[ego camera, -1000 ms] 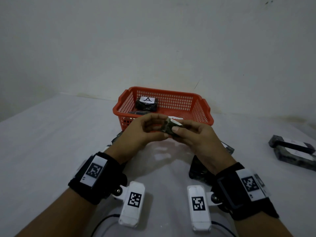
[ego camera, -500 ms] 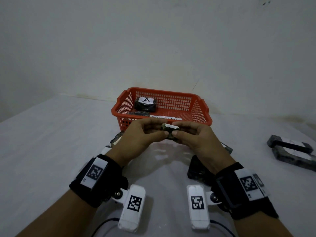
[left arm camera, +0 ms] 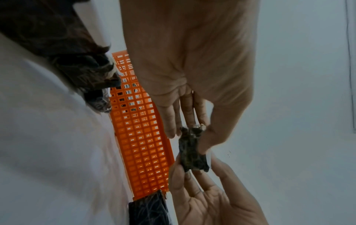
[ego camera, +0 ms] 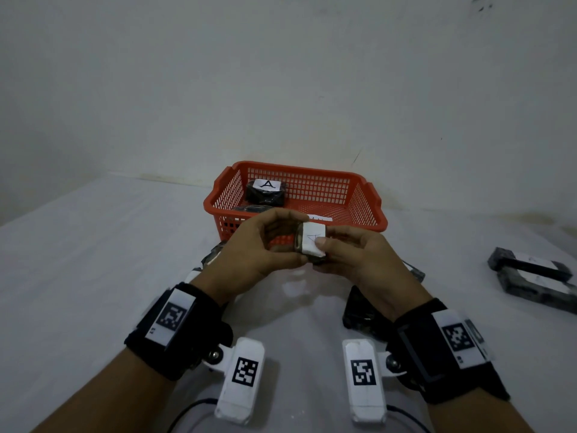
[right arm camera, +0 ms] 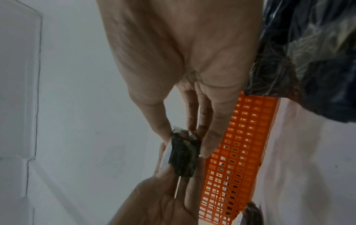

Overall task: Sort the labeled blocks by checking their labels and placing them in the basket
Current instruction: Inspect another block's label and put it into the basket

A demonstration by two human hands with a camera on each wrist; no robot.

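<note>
A small dark block [ego camera: 312, 242] with a white paper label is held in the air just in front of the orange basket [ego camera: 368, 210]. My left hand [ego camera: 265, 245] pinches its left end and my right hand [ego camera: 343, 251] pinches its right side, thumb on the label. The label faces me and bears a faint drawn mark. In the left wrist view the dark block [left arm camera: 191, 153] sits between the fingers of both hands. The right wrist view shows the block [right arm camera: 183, 155] edge-on with its white label on the left. Inside the basket lies a dark block labelled A [ego camera: 267, 192].
Two long dark blocks [ego camera: 530, 276] with white labels lie on the white table at the right. More dark blocks lie under my hands: one [ego camera: 362, 314] below the right wrist, one [ego camera: 212, 257] beside the left wrist. The basket stands near the wall.
Both hands have turned the block so its white label, edge-on before, now faces me. The hands stay in front of the basket.
</note>
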